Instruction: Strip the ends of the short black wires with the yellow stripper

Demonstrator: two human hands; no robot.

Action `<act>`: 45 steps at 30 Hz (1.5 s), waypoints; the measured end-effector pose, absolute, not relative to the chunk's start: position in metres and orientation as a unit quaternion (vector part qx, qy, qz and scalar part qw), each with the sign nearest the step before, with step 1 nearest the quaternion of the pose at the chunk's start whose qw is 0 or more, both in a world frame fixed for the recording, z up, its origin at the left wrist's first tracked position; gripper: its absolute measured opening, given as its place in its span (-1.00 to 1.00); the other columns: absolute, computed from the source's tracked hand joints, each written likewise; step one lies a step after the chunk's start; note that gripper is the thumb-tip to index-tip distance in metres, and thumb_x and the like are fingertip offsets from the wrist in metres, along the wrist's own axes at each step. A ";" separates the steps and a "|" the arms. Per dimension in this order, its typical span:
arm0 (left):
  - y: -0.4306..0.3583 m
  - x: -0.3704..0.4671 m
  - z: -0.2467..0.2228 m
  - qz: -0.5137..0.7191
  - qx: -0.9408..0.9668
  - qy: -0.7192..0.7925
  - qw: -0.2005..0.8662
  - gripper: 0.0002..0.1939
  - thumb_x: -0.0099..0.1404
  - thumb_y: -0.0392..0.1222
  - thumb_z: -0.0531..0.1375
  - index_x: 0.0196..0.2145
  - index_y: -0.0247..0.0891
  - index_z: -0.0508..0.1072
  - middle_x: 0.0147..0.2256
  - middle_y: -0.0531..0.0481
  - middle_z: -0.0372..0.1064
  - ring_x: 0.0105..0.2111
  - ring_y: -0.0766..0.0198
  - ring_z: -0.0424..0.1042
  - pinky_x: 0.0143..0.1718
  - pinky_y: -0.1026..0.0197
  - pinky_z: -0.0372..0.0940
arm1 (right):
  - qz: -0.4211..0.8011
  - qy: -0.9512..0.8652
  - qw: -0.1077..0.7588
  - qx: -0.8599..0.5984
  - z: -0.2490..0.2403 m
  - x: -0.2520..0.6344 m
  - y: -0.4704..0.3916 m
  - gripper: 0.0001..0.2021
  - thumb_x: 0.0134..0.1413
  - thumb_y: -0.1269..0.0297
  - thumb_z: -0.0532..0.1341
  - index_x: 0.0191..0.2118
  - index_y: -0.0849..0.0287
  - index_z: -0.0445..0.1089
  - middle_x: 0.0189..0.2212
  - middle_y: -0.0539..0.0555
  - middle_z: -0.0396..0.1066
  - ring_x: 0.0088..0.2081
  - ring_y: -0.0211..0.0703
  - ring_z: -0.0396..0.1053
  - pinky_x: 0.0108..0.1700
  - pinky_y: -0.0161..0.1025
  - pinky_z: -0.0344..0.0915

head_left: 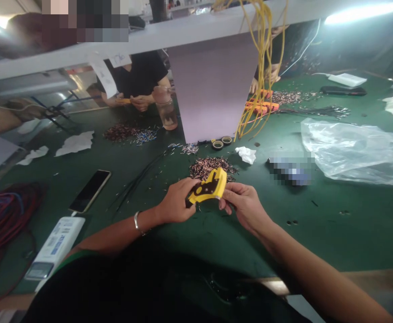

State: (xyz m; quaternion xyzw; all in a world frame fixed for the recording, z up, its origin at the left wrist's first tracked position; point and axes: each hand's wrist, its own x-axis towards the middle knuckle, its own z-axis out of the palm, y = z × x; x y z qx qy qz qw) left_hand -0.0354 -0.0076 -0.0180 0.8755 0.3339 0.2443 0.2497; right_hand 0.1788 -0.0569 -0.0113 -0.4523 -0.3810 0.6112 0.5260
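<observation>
My left hand (179,200) is wrapped round the dark handles of a yellow and black hand tool (207,188), which looks like a wire stripper. At the tool's right end, my right hand (241,202) has its fingertips pinched together, close to the jaw; whatever they hold is too small to make out. Just behind the tool lies a heap of short copper-coloured and dark pieces (201,167) on the green table (317,242). Thin black wires (132,179) stretch across the tabletop to the left of my hands.
A phone (90,190) and white power bank (56,244) lie left, beside coiled red cables (6,220). Behind the heap stand a pale panel (213,89) and a bottle (165,110). Yellow wires (262,54) hang down. Plastic (358,152) lies right. People work across the table.
</observation>
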 end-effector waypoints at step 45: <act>-0.016 -0.026 -0.009 0.225 0.825 0.311 0.415 -0.85 0.09 -0.24 0.15 -0.32 -0.26 0.37 -0.37 -0.02 0.42 -0.39 0.25 0.39 -0.30 0.20 0.33 | 0.615 -0.427 0.483 -0.454 -0.007 0.171 -0.065 -0.79 -0.05 0.18 0.33 -0.54 0.20 0.47 -0.73 -0.08 0.36 -0.73 -0.41 0.15 -0.68 -0.42 0.08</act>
